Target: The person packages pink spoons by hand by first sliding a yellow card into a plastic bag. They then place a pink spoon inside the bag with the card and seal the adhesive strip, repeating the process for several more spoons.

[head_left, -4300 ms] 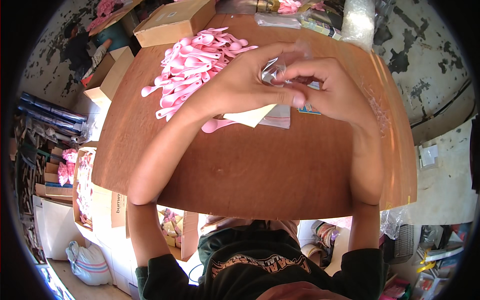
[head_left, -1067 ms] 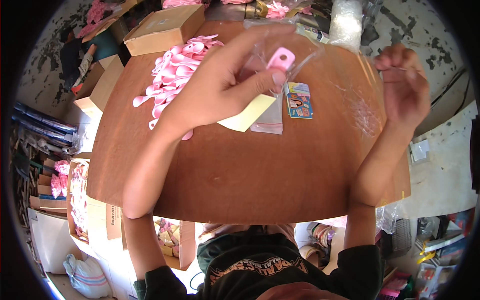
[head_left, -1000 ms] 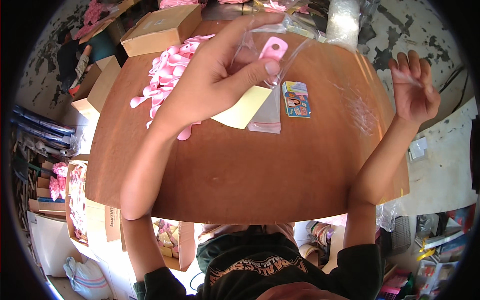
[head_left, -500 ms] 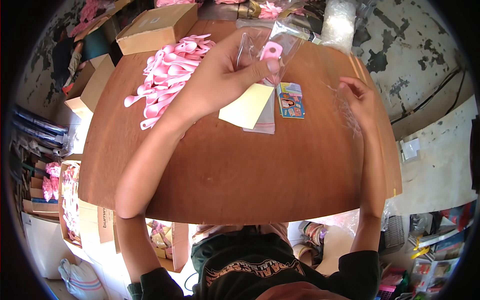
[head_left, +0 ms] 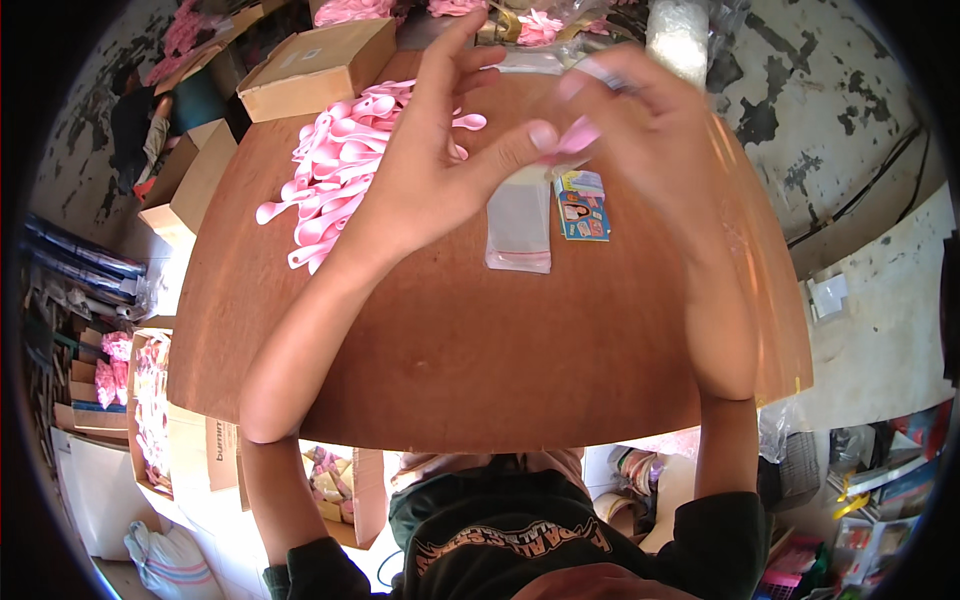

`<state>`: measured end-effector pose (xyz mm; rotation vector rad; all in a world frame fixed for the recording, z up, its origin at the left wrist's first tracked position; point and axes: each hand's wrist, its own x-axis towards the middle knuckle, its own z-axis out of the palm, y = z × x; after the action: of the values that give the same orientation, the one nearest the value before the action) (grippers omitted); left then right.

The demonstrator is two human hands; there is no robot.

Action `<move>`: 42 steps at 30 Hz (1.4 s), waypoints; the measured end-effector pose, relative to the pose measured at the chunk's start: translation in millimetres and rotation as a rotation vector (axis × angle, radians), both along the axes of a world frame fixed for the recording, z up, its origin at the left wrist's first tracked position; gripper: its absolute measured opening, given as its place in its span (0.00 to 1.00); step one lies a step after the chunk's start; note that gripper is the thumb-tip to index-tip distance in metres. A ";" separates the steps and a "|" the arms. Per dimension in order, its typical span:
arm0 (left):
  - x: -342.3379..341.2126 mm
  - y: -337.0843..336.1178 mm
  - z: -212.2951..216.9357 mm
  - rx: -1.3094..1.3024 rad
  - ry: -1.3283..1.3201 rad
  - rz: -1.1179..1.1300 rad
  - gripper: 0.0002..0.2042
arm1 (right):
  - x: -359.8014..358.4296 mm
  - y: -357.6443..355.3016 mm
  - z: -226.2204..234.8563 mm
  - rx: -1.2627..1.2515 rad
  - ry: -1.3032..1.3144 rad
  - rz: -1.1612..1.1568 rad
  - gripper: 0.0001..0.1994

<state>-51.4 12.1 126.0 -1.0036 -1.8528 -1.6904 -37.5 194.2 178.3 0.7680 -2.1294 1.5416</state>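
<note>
My left hand (head_left: 440, 170) and my right hand (head_left: 655, 125) meet above the far half of the round brown table (head_left: 450, 350). Between the left thumb and the fingertips of both hands sits a small pink piece (head_left: 578, 135), partly hidden by fingers. Below the hands, a flat clear bag (head_left: 520, 228) lies on the table, with a small colourful printed card (head_left: 582, 205) beside it on the right. A heap of pink plastic spoons (head_left: 335, 175) spreads to the left of my left hand.
A closed cardboard box (head_left: 320, 68) stands at the table's far left edge. More pink goods and clear bags (head_left: 540, 25) crowd the far side, with a white bag (head_left: 678, 35) at far right. Open cartons (head_left: 190, 185) sit on the floor to the left.
My right hand came back from the table's right edge and joined my left hand at the pink piece. My left hand stayed raised over the far half, still pinching it.
</note>
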 end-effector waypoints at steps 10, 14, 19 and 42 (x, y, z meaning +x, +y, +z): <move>-10.6 -1.7 -16.5 -0.243 -0.030 -0.206 0.41 | -20.7 13.1 -33.6 0.054 -0.087 0.061 0.07; -7.6 0.2 -16.0 -0.232 -0.511 -0.422 0.22 | -16.7 21.3 -28.8 0.040 -0.121 0.101 0.08; -2.8 2.3 -6.1 -0.228 -0.469 -0.291 0.24 | -12.6 27.2 -15.0 -0.146 -0.182 0.187 0.12; -1.6 -6.4 2.0 0.109 -0.422 -0.256 0.12 | -17.1 34.2 -23.8 -0.045 -0.222 0.213 0.08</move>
<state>-53.0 5.8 128.0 -0.9232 -1.9141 -2.2751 -54.6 228.4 154.5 0.8680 -2.2182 1.8557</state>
